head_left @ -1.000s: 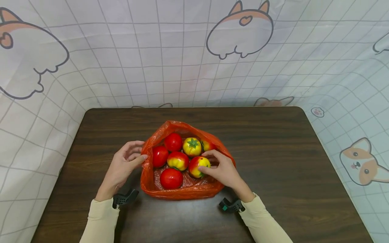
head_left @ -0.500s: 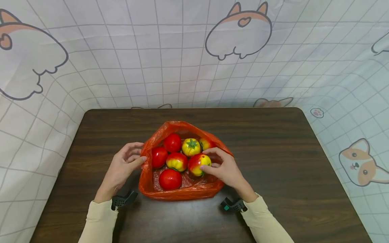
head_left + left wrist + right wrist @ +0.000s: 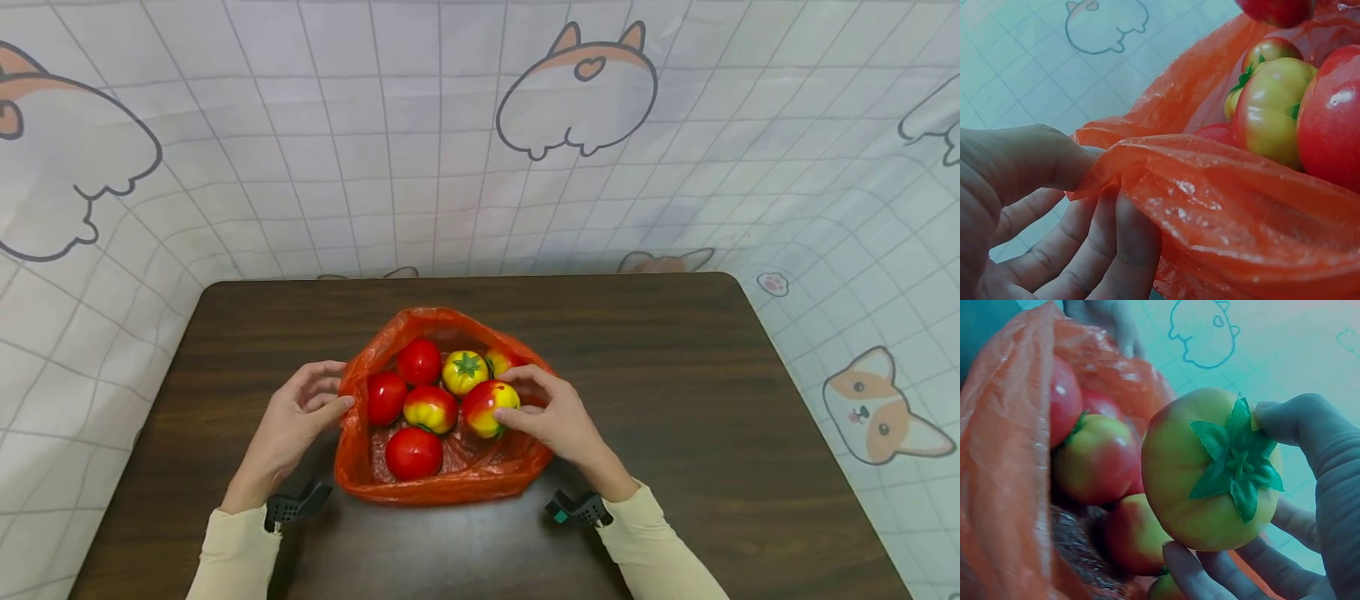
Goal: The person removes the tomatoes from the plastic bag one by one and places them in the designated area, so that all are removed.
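An orange-red plastic bag (image 3: 435,493) stands wide-mouthed on the table. My left hand (image 3: 285,429) pinches its left rim; the left wrist view has the thumb on one side of the plastic (image 3: 1222,212) and fingers on the other. My right hand (image 3: 566,421) holds a red-and-yellow tomato (image 3: 483,408) over the bag's right half. Its green cloth-like calyx (image 3: 1238,464) faces the right wrist camera. Inside lie three red tomatoes (image 3: 413,453), a yellow one (image 3: 465,372) with a green star top, and a red-yellow one (image 3: 431,409). Another tomato (image 3: 498,360) is partly hidden behind the held one.
The bag rests near the middle of a dark wood table (image 3: 675,400). White gridded cloth (image 3: 375,167) with corgi drawings hangs behind and along both sides. Black camera straps (image 3: 577,508) sit at both wrists.
The tomato in my right hand has risen a little and shifted slightly right relative to the others. My left hand still holds the bag's rim. The head view has tilted slightly.
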`<act>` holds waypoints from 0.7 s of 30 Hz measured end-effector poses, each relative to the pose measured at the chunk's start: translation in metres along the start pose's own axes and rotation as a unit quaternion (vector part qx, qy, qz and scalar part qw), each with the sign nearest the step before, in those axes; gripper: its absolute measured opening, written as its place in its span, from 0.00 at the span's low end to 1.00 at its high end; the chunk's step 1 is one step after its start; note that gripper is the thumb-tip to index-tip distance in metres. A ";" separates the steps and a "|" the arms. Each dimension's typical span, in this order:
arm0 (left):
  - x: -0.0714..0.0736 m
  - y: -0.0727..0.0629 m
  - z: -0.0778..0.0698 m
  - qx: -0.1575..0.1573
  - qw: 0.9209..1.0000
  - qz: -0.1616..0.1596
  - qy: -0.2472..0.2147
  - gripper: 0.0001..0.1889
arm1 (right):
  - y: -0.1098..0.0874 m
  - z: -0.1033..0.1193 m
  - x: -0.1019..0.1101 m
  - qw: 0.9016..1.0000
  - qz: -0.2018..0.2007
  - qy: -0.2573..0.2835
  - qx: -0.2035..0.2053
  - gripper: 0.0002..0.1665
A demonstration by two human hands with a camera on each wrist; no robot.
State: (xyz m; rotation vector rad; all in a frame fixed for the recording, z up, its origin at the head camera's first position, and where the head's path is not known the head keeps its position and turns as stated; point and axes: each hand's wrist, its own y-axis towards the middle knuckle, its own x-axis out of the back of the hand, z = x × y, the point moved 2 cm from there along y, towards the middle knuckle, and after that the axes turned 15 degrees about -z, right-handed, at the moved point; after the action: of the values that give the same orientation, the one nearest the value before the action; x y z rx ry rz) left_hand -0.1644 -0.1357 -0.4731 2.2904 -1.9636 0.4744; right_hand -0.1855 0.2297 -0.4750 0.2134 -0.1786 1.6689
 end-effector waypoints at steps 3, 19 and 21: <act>0.000 -0.001 0.000 0.003 1.000 -0.003 0.014 0.33 | -0.001 0.006 0.006 1.000 -0.001 0.016 0.005 0.26; 0.002 -0.002 0.000 -0.003 1.000 -0.008 0.024 0.32 | 0.000 0.021 0.036 0.998 -0.039 0.018 0.055 0.27; 0.002 -0.002 0.000 -0.001 1.000 -0.009 0.021 0.33 | 0.001 0.022 0.040 0.997 -0.048 0.013 0.056 0.27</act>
State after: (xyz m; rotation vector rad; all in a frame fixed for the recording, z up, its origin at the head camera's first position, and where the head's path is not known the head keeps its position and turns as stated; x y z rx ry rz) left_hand -0.1621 -0.1374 -0.4721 2.2757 -1.9211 0.5155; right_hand -0.1901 0.2632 -0.4444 0.2802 -0.0537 1.5862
